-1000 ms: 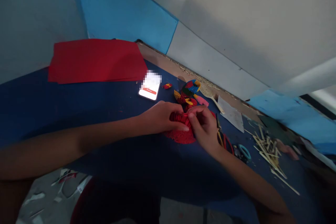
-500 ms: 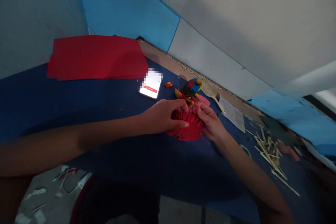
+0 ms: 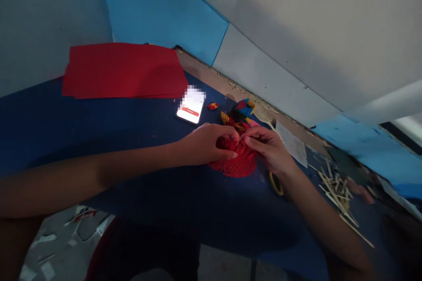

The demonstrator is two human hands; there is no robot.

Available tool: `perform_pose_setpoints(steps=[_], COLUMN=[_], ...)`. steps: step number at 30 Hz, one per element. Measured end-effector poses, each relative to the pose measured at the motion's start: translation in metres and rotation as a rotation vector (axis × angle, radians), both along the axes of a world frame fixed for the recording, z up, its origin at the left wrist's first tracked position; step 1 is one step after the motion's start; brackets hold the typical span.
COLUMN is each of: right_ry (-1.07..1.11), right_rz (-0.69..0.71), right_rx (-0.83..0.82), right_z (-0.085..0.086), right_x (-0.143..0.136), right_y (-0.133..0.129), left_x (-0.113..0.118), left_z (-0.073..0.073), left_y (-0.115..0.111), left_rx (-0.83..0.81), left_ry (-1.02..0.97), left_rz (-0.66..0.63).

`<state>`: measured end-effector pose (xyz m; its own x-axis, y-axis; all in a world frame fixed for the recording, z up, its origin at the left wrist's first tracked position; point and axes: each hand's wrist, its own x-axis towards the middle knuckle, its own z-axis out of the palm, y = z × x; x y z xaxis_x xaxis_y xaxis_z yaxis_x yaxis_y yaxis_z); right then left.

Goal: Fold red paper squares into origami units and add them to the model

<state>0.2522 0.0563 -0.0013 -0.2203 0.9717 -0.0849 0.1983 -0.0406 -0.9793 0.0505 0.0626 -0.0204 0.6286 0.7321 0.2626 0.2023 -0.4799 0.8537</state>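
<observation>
A red bowl-shaped piece of folded paper (image 3: 235, 167), its side textured with many small points, rests on the dark blue table. Around its left rim my left hand (image 3: 216, 142) is closed, thumb on the near side and fingers over the top. At the top right of the rim my right hand (image 3: 265, 145) pinches thumb and forefinger close to the left fingertips; whatever is in that pinch is too small to make out. Just behind the hands lie colourful folded-paper pieces (image 3: 244, 107) in blue, red and yellow, partly hidden by the fingers.
Red sheets (image 3: 125, 72) lie at the back left, beside a lit phone (image 3: 191, 107). A small red-yellow piece (image 3: 212, 106) is near it. A yellow ring-shaped handle (image 3: 276, 184) shows under my right wrist. White paper (image 3: 292, 142) and thin pale sticks (image 3: 339, 193) are at the right.
My right hand has shifted from the bowl's right side up to its rim, fingers now pinched there. The yellow ring-shaped handle has come into view. My left hand keeps its hold.
</observation>
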Motion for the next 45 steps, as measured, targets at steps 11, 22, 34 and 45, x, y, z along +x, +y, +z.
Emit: perform_pose_setpoints(steps=[11, 22, 34, 45], right_ry=[0.051, 0.03, -0.259, 0.1], right_rz=[-0.144, -0.203, -0.138, -0.241], right_rx=[-0.01, 0.016, 0.332, -0.058], right_z=[0.001, -0.002, 0.005, -0.009], right_x=[-0.008, -0.013, -0.014, -0.014], right_y=[-0.014, -0.017, -0.021, -0.017], left_x=[0.001, 0.001, 0.003, 0.002], left_z=[-0.001, -0.003, -0.002, 0.0], left_y=[-0.001, -0.003, -0.004, -0.003], left_rx=[0.014, 0.037, -0.046, -0.017], left_ry=[0.004, 0.022, 0.0, 0.005], left_rz=[0.038, 0.081, 0.112, 0.116])
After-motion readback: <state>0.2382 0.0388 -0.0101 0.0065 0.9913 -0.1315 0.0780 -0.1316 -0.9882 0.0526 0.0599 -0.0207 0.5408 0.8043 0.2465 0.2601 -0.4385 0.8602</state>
